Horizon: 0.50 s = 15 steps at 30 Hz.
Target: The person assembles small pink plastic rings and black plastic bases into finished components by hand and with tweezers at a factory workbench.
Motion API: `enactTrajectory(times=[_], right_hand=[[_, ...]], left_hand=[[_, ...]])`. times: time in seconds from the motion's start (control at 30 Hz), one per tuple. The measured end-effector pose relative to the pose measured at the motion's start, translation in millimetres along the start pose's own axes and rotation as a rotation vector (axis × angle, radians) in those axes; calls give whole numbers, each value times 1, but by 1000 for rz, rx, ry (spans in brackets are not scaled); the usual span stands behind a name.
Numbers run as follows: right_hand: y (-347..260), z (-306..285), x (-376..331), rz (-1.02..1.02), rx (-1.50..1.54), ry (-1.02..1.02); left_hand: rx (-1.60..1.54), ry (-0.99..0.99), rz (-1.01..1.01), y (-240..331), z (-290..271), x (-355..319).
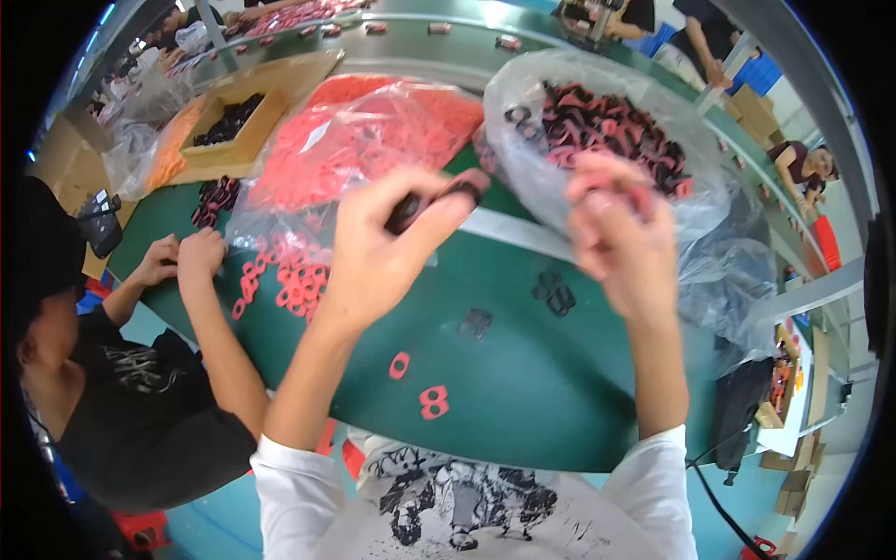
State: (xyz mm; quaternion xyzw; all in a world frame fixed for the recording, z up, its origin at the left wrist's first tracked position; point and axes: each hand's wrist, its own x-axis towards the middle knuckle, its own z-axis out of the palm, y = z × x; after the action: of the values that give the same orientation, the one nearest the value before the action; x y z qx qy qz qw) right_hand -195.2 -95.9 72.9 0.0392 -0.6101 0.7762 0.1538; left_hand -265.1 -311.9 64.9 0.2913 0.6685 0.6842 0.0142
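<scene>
My left hand is raised over the green table, its fingers curled round a black-and-pink ring piece that shows by the thumb. To the right, my right hand is in front of a clear plastic bag of mixed black and pink pieces. Its fingers are drawn together and smeared by motion; something pinkish shows among them, but its shape is unclear. Below the hands lie a pink oval ring, a pair of pink rings, dark rings and a greyish cluster.
A large clear bag of pink rings stands at the back, beside a yellow box holding black pieces. Loose pink rings lie near a co-worker at left. A conveyor runs beyond.
</scene>
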Motion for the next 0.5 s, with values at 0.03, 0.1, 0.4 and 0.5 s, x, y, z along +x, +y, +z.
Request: enactTrajectory(times=[0.03, 0.1, 0.4, 0.5], right_hand=[[-20, -13, 10, -121, -88, 68], [-50, -38, 36, -337, -265, 177], [-39, -130, 19, -761, -873, 582], [-10, -135, -60, -583, -840, 335]], left_hand=[[26, -43, 61, 14, 12, 25], [1, -86, 275, 25, 35, 73], [353, -8, 649, -24, 65, 108], [287, -214, 382, 2, 34, 30]])
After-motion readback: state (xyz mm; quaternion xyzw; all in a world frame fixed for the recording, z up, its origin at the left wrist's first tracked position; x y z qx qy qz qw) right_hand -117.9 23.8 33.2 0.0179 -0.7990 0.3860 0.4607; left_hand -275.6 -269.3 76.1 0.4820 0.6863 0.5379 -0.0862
